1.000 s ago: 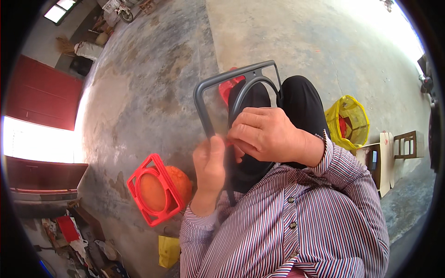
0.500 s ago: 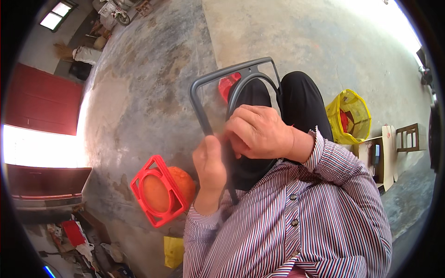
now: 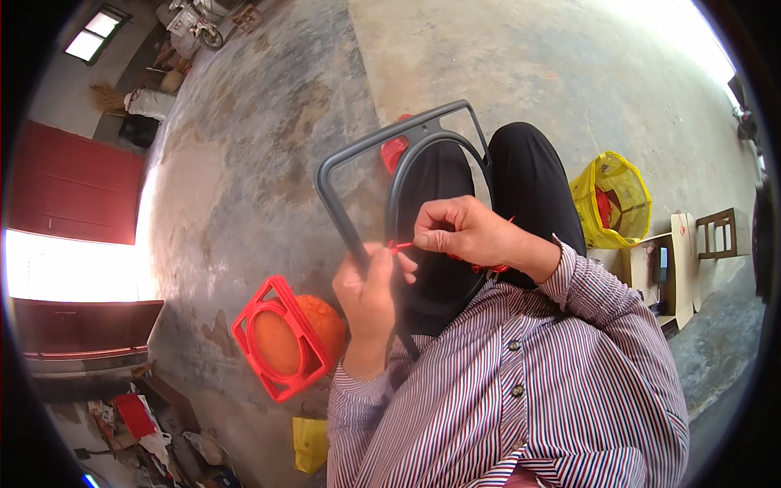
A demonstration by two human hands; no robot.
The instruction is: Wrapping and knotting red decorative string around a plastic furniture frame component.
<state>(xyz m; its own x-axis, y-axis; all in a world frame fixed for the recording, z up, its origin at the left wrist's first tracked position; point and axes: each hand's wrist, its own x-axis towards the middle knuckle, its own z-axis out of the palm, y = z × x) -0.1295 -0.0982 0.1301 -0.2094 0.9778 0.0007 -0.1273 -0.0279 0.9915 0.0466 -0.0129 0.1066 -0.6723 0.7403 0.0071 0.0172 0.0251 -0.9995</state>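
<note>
A dark grey square frame (image 3: 370,145) with a round ring inside it leans over my lap. At its left bar is my left hand (image 3: 366,294), fingers curled, with the thumb tip at one end of a thin red cord (image 3: 402,245). My right hand (image 3: 467,233) pinches that cord between thumb and forefinger, above the ring. The short stretch between the two hands looks taut. More red cord shows bunched below my right palm. The frame's lower part is partly hidden behind my left hand.
On the floor at left, a red square frame (image 3: 270,302) rests against an orange ball-like object (image 3: 319,327). A yellow bag (image 3: 310,444) lies nearer me. To my right stand a yellow basket (image 3: 579,195), an opened cardboard box (image 3: 682,256) and a wooden stool (image 3: 717,236). Another red object (image 3: 394,153) sits beyond my knees.
My right hand has drawn back from the frame's left bar and turned, so the red cord now shows stretched between my hands. The frame has shifted slightly left.
</note>
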